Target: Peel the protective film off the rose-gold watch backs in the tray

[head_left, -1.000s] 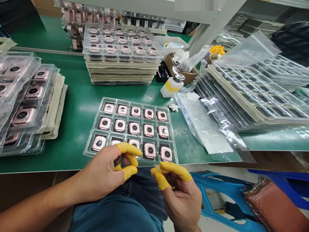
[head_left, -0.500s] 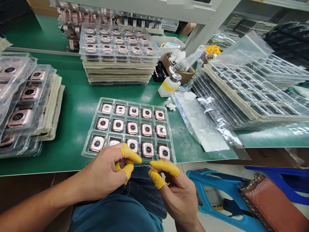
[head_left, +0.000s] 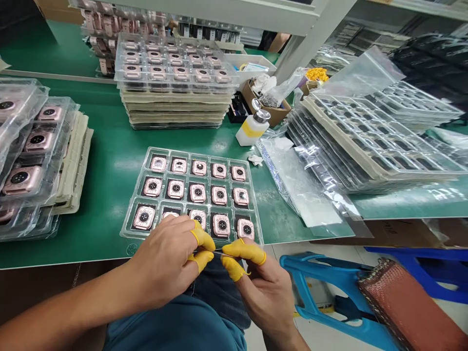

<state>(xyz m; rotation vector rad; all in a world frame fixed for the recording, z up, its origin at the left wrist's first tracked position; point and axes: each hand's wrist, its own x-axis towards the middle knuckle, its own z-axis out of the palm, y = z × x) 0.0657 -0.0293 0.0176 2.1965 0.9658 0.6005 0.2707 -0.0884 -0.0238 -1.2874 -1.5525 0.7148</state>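
Note:
My left hand and my right hand, both with yellow finger cots on thumb and forefinger, meet just in front of the table edge. Between their fingertips they pinch a thin flat piece, seen almost edge-on, so its kind does not show. Just beyond lies a clear plastic tray of pink smartwatch cases, backs up, each in its own compartment. Part of the tray's near row is hidden behind my left hand.
Stacked trays of pink watches stand at the left and at the back. A white pump bottle stands beyond the tray's right corner. Clear bags and another tray stack lie to the right. Below is a blue stool.
My left fingers, apart from the thin piece before, have moved right and closed on its other end. My right hand keeps its pinch. The whole view has shifted slightly.

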